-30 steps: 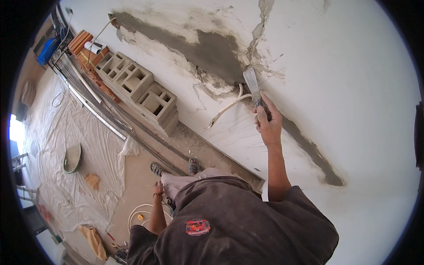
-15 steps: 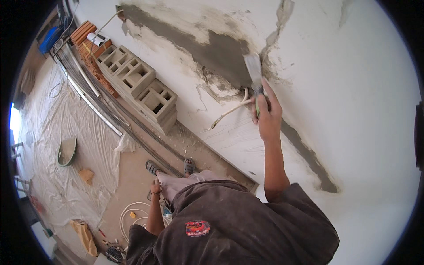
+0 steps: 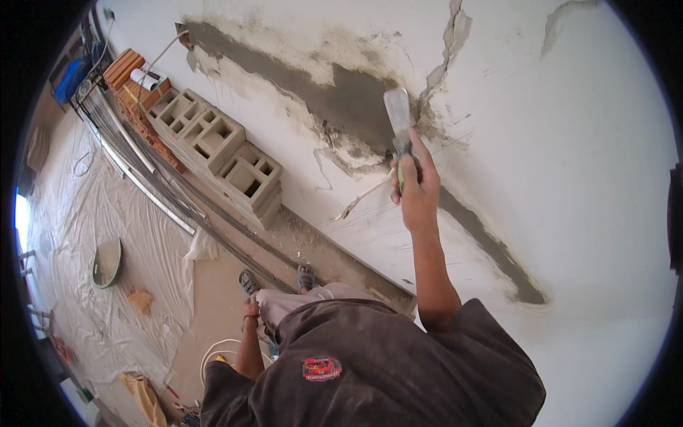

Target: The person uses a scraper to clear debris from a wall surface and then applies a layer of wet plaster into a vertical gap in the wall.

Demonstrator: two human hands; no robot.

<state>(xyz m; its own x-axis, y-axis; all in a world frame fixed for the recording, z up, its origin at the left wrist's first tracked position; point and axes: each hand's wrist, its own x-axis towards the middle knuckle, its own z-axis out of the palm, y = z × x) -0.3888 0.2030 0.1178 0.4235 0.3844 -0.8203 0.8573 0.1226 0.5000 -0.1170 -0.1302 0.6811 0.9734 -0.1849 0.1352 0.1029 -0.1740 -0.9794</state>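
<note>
My right hand [image 3: 418,186] is closed around the green handle of a putty knife [image 3: 397,110], index finger stretched along its neck. The blade points up the wall, over the right end of a wide patch of wet grey mortar [image 3: 356,99]. Beside the hand, a pale cable [image 3: 370,191] with a frayed end sticks out of the wall. Lower right, a narrow filled strip of mortar [image 3: 491,242] runs down the white wall [image 3: 583,164]. My left hand [image 3: 251,307] hangs low beside my thigh, too small to make out its fingers.
Grey concrete blocks [image 3: 213,139] and orange bricks [image 3: 131,78] are stacked along the wall's foot. Long pipes and rods [image 3: 142,181] lie on the floor. A plastic sheet [image 3: 71,235] bears a dark green basin [image 3: 107,263]. White cable coils [image 3: 217,349] lie near my left arm.
My right hand and the putty knife have shifted slightly left in view, and the blade stands more upright. The view itself has moved a little. My left hand still hangs by my thigh.
</note>
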